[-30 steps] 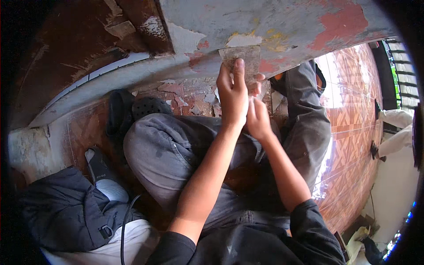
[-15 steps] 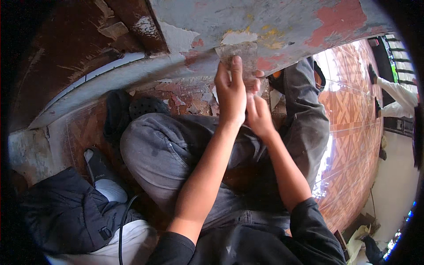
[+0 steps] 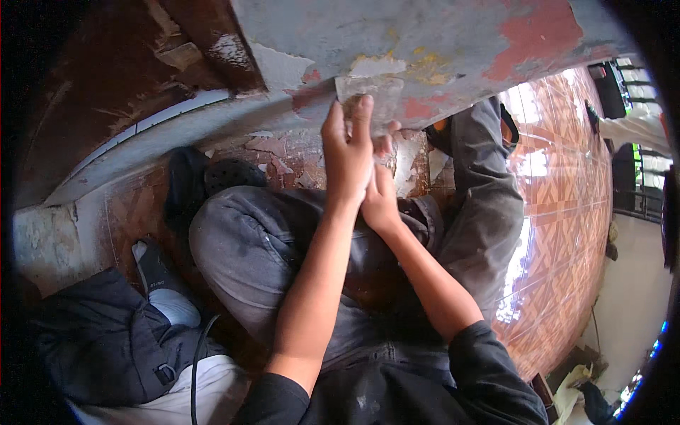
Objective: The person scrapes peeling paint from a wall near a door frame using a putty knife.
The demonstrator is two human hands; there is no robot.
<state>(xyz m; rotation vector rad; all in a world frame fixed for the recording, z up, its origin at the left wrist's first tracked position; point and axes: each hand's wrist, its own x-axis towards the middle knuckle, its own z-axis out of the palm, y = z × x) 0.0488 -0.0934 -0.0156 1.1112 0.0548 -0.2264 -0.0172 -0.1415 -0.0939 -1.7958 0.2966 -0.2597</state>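
Low on a peeling grey wall (image 3: 446, 32), the right hand (image 3: 382, 204), its hold unclear, and left hand (image 3: 348, 161) have edged left, work apparently keeping to one spot, the left pinching a thin plate (image 3: 386, 99) below a pale patch (image 3: 377, 67).

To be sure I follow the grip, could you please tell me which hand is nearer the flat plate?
Left. The left hand holds the flat plate by its lower part; the right hand is lower, farther from the plate.
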